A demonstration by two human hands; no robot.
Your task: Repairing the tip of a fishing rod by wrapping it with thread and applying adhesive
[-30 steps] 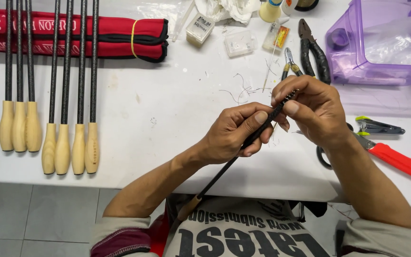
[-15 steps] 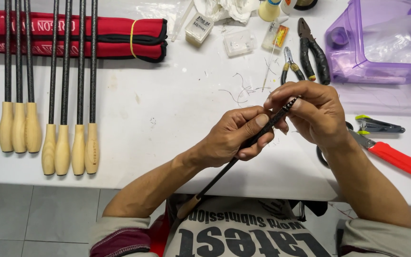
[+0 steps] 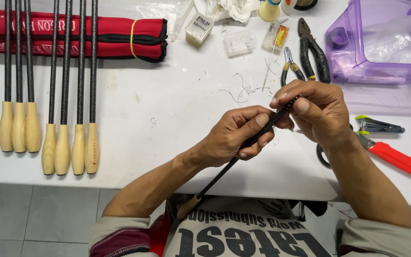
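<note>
Nothing moved; purple bin [image 3: 343, 66] holds plastic bag [image 3: 391, 43].

Left hand [image 3: 236, 135] and right hand [image 3: 317, 109] pinching black rod [image 3: 243, 147], wooden-handled rods [image 3: 70, 147] on white table [image 3: 167, 123]

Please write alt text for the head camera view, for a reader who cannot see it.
Both hands, the left hand and the right hand, pinch a thin black rod over a white table. Seven similar wooden-handled rods lie at the left, pliers behind.

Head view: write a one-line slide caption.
Both hands, left hand and right hand, grip a thin black rod over a white table beside seven wooden-handled rods.
</note>
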